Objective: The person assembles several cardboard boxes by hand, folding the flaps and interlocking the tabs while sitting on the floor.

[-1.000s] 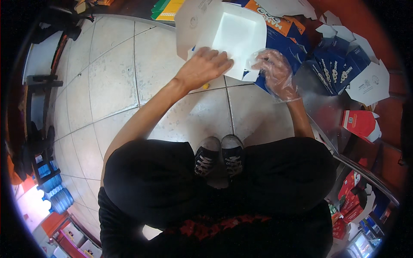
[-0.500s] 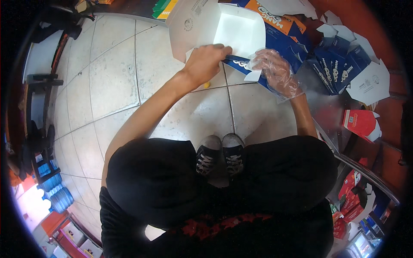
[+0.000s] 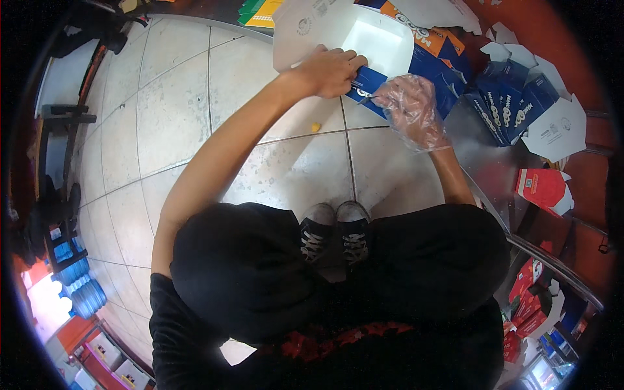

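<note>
A blue and white cardboard food box [image 3: 372, 80] sits at the far middle with its white inside showing. Its white lid panel [image 3: 300, 38] stands up on the left. My bare left hand [image 3: 331, 70] is closed over the near left corner, fingertips hooked over the wall's edge. On the near right corner, my right hand [image 3: 413, 107], in a clear plastic glove, pinches the blue side with bent fingers. The palm hides that corner's tabs.
Flat blue and orange cartons [image 3: 448, 68] lie beside the box. Right of them are nested blue boxes [image 3: 513, 104] and a red carton [image 3: 545, 188]. A metal rail [image 3: 552, 263] runs along the right. A small yellow scrap [image 3: 316, 127] lies on the tiled floor [image 3: 172, 110].
The box and my left hand have shifted a little farther away and right. A white tab that stuck out by my right hand no longer shows; that hand now covers the corner.
</note>
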`<state>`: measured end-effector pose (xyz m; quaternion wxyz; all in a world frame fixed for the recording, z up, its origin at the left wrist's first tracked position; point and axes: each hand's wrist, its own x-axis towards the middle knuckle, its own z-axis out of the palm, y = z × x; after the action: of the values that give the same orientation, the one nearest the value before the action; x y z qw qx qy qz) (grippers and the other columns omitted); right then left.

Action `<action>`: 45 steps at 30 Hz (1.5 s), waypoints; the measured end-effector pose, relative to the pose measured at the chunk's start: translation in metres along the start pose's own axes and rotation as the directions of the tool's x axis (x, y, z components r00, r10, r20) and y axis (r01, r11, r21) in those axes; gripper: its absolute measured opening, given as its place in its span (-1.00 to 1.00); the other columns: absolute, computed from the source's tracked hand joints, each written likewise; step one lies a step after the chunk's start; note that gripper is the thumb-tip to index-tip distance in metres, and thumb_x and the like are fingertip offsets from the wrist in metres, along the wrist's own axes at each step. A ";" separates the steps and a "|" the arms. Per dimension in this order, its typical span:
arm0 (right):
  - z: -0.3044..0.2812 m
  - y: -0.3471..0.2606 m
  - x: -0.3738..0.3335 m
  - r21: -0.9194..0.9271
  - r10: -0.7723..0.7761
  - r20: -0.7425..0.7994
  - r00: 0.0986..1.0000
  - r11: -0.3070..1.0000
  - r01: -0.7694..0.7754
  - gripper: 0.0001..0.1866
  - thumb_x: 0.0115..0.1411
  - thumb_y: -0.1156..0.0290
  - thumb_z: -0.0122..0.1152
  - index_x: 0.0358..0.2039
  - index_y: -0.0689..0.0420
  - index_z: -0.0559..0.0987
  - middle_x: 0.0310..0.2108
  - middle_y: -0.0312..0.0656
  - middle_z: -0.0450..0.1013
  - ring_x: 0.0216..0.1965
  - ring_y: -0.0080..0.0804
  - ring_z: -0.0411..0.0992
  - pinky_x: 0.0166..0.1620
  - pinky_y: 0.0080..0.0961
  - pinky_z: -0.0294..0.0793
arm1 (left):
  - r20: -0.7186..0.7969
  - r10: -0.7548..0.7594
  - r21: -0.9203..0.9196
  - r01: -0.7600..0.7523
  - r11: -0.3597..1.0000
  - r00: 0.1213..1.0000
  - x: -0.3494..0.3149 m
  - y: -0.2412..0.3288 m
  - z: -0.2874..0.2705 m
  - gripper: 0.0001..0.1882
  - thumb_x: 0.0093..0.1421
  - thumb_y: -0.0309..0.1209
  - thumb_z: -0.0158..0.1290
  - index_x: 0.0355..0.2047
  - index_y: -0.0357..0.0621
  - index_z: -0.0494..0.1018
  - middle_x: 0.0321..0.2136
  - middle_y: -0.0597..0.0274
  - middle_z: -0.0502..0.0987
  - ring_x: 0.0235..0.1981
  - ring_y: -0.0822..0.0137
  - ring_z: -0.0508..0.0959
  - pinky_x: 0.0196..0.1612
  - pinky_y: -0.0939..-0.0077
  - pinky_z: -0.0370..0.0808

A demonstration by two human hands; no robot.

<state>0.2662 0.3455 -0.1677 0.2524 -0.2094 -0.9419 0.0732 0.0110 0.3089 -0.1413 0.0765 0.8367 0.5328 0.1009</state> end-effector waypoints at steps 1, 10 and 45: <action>-0.003 -0.012 0.006 -0.023 -0.023 -0.021 1.000 0.999 0.023 -0.77 0.16 0.38 0.34 -0.15 -0.15 0.72 -0.09 -0.46 0.57 0.07 -0.47 0.38 0.19 -0.33 0.18 | 0.000 0.031 -0.089 -0.031 0.996 1.000 0.002 -0.008 0.002 -0.68 0.26 -0.45 0.07 0.04 -0.09 0.44 -0.15 0.09 0.54 -0.12 0.05 0.58 -0.02 0.11 0.50; 0.008 -0.014 0.023 0.217 0.322 -0.204 0.925 0.936 -0.278 -0.89 0.27 0.41 0.23 -0.27 0.17 0.57 -0.26 -0.08 0.52 -0.23 -0.09 0.52 -0.18 -0.19 0.50 | 0.152 -0.291 -0.604 0.322 0.729 0.945 -0.004 0.002 -0.022 -0.73 0.33 -0.36 0.13 -0.02 -0.15 0.63 -0.18 0.08 0.68 -0.21 0.26 0.63 -0.02 0.41 0.52; 0.003 -0.021 0.069 -0.287 0.003 0.187 0.982 0.957 0.051 -0.71 0.28 0.37 0.07 -0.02 0.11 0.54 -0.14 -0.09 0.49 0.01 -0.17 0.46 0.04 -0.18 0.39 | -0.038 -0.446 -0.614 0.331 0.716 0.894 -0.012 0.003 -0.006 -0.60 0.29 -0.33 0.16 0.06 -0.21 0.36 -0.09 0.06 0.52 -0.13 0.16 0.61 -0.04 0.28 0.53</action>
<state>0.2033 0.3563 -0.1343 0.1309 -0.2248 -0.9643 -0.0496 0.0073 0.2964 -0.1361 0.3038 0.6258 0.6432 0.3200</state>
